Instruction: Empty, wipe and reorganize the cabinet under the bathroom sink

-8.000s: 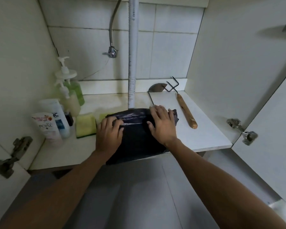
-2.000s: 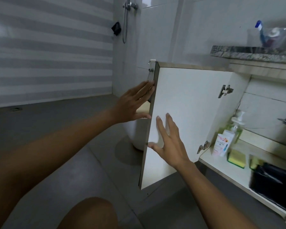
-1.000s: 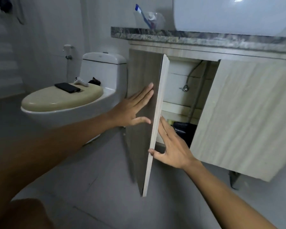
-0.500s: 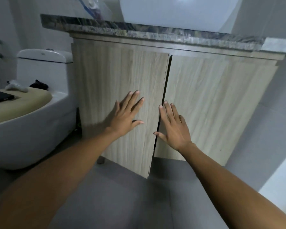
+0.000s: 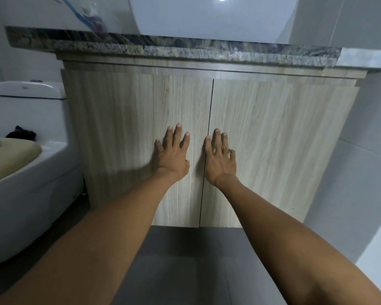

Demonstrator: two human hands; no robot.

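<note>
The cabinet under the sink fills the middle of the head view, with two light wood-grain doors, both shut. My left hand (image 5: 173, 154) lies flat on the left door (image 5: 128, 128), fingers spread, holding nothing. My right hand (image 5: 220, 158) lies flat on the right door (image 5: 273, 137) just past the centre gap, also holding nothing. Everything inside the cabinet is hidden behind the doors.
A dark stone countertop (image 5: 174, 48) with a white basin (image 5: 211, 16) sits above the doors. A clear cup with a toothbrush (image 5: 90, 16) stands at its left end. A white toilet (image 5: 20, 168) is close on the left. Grey floor tiles (image 5: 185, 260) lie below.
Both doors were swung from open to fully shut. The left door closed the last gap half a second ago, and both palms now rest flat on the door fronts.
</note>
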